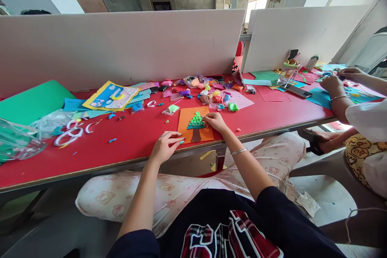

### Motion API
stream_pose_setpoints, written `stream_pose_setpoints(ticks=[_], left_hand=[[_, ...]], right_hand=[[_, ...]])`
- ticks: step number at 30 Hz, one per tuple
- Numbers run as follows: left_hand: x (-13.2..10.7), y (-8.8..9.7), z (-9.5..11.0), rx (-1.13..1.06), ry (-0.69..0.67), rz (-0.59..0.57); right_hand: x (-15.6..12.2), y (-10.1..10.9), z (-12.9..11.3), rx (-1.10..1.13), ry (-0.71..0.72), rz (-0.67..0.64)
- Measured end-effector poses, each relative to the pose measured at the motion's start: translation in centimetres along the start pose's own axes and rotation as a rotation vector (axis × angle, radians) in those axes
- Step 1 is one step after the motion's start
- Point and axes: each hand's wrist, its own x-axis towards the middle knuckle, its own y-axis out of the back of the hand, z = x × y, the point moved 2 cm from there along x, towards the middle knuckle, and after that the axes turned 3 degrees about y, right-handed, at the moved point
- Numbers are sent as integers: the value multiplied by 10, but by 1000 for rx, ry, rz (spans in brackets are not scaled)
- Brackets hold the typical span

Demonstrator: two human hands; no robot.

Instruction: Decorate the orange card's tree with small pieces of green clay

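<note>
An orange card (183, 123) lies at the table's front edge. On it is a clay tree with a brown trunk (196, 135) and a crown of small clay pieces (196, 121), bright green at the top and teal lower down. My right hand (216, 122) reaches over the card's right side, its fingertips drawn together at the crown's right edge. Anything between those fingertips is too small to make out. Beside the card's lower left edge rests my left hand (167, 145), fingers stretched out and apart, with nothing visible in it.
Behind the card lie several clay packets (217, 97) and a green clay lump (233, 107). White strips (69, 136) and a blue-yellow picture (111, 96) are at left. At right are a phone (296, 90), a lidded cup (287, 73) and another person's hands (332, 85). White partitions (121, 48) stand behind.
</note>
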Motion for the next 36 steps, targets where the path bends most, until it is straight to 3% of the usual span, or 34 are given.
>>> stream_pose_setpoints(ticks=[8,14,30,36], left_hand=[[-5,7,7,-4,6,-29],[-21,13,15,47,67,-4],[-29,5,31,278,-144,10],[-31,3,34,346,-149,6]], right_hand=[[-1,0,-1,16,-3,0],[-2,0,-3,18,-20,-2],[-2,0,-2,14,-28,-11],[-1,0,-1,12,-13,-12]])
